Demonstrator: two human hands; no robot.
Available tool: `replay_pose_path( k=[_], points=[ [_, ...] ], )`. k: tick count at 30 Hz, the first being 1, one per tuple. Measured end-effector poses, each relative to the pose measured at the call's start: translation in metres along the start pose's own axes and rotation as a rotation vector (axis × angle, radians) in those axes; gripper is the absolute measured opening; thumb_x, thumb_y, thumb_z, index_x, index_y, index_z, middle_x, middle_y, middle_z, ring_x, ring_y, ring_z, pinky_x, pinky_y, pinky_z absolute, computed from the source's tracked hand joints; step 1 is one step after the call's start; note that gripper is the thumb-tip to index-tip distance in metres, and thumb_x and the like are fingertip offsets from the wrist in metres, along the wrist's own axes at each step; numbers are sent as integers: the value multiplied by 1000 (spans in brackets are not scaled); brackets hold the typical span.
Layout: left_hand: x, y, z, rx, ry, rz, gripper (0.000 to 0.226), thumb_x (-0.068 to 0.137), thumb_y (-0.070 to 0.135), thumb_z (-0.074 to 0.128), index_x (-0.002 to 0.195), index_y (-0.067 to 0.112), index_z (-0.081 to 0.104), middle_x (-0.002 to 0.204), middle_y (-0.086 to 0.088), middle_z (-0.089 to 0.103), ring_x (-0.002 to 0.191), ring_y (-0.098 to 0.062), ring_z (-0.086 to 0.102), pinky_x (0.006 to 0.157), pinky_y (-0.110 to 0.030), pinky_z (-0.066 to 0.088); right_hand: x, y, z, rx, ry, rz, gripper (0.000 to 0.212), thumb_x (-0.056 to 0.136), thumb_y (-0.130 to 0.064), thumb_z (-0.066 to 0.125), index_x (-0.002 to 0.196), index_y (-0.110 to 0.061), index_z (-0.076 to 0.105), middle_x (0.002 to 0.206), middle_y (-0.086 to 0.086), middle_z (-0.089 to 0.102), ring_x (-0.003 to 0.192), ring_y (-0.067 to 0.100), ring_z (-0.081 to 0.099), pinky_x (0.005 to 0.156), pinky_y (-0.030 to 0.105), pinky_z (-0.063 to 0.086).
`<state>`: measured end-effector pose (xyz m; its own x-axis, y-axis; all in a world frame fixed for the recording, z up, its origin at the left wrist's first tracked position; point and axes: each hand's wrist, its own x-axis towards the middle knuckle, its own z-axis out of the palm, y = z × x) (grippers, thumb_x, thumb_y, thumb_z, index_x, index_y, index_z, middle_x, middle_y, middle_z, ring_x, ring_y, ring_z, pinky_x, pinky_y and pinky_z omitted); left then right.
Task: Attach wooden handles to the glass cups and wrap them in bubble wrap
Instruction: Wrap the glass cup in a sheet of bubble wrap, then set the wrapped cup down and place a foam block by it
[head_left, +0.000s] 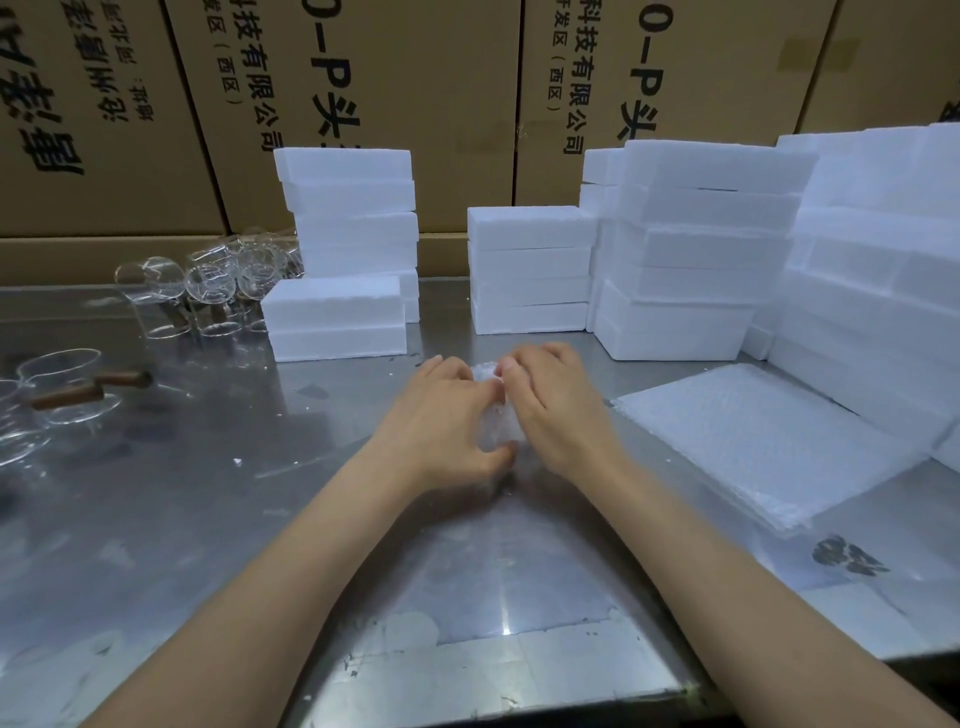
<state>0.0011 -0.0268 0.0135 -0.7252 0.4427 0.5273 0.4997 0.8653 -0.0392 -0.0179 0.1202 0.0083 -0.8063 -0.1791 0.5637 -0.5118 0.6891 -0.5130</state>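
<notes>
While both hands close around it, the small bundle of clear bubble wrap (493, 415) lies on the steel table (208, 519) just in front of the low white foam block stack (335, 325), its long axis running away from the person. The left hand (441, 415) and right hand (550, 410) flank it equally, fingers pinching the wrap; the glass inside cannot be made out.

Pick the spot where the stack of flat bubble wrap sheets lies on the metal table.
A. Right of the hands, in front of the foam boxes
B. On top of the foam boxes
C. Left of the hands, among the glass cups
A: the bubble wrap sheets lie flat on the table, right of both hands, before the foam boxes.
</notes>
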Motion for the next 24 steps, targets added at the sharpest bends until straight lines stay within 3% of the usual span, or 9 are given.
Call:
replay_pose_path(
  k=[2, 7, 11, 13, 16, 18, 20, 22, 24],
  points=[
    [2, 0, 1, 5, -3, -11, 49, 71, 57, 45, 89, 16, 64, 75, -1, 57, 90, -19, 46, 78, -25, 23, 2, 0, -2, 33, 66, 51, 44, 93, -42, 24, 88, -14, 58, 87, -7, 59, 102, 8, 41, 72, 26, 30],
    [3, -1, 2, -64, -21, -36, 33, 69, 56, 46, 62, 24, 42, 63, 6, 43, 87, -17, 41, 75, -25, 18, 1, 4, -3, 6, 35, 98, 37, 98, -35, 30, 92, -11, 58, 88, -2, 61, 99, 14, 45, 74, 34, 38],
    [-4, 2, 1, -296, 134, -70, 36, 78, 53, 52, 80, 20, 65, 80, 5, 65, 85, -16, 55, 75, -29, 40, 2, 4, -3, 12, 44, 78, 33, 98, -34, 34, 90, -12, 56, 82, -1, 60, 90, 20, 50, 68, 36, 40],
    [-4, -3, -5, -475, 380, -141, 29, 83, 45, 51, 84, 19, 64, 84, 7, 64, 80, -12, 57, 73, -28, 46, 2, 5, -3, 16, 48, 76, 32, 98, -33, 34, 88, -12, 56, 77, -2, 57, 85, 21, 50, 63, 34, 35],
    [-3, -28, -14, -580, 772, -392, 19, 88, 36, 47, 90, 20, 58, 90, 8, 59, 78, 4, 53, 69, -14, 40, 2, 4, -4, 63, 77, 90, 27, 99, -34, 34, 86, -18, 53, 75, -7, 56, 81, 17, 51, 59, 28, 34],
    [-6, -54, -12, -644, 878, -612, 22, 90, 32, 46, 99, 15, 57, 99, 7, 56, 81, 9, 50, 70, -5, 35, 3, -1, -6, 131, 115, 92, 25, 99, -33, 35, 92, -20, 54, 85, -5, 62, 82, 17, 56, 66, 30, 42],
    [-14, -84, -2, -718, 891, -897, 28, 93, 26, 47, 110, 5, 56, 110, -2, 56, 92, -3, 52, 81, -12, 37, 4, -6, -7, 190, 125, 90, 23, 99, -33, 35, 98, -21, 56, 94, -4, 66, 87, 17, 59, 76, 39, 47],
    [-18, -110, 6, -784, 911, -1175, 34, 93, 21, 46, 115, -3, 55, 121, -17, 56, 109, -26, 52, 93, -31, 38, 7, -8, -6, 235, 107, 117, 24, 99, -33, 36, 102, -22, 57, 98, -4, 66, 91, 16, 58, 81, 43, 49],
    [-17, -125, 9, -773, 916, -1259, 37, 93, 21, 43, 120, -3, 53, 125, -19, 54, 114, -28, 51, 95, -36, 37, 15, -7, -6, 295, 69, 201, 27, 98, -34, 36, 101, -20, 59, 98, -3, 66, 90, 15, 57, 81, 42, 50]
  ],
)
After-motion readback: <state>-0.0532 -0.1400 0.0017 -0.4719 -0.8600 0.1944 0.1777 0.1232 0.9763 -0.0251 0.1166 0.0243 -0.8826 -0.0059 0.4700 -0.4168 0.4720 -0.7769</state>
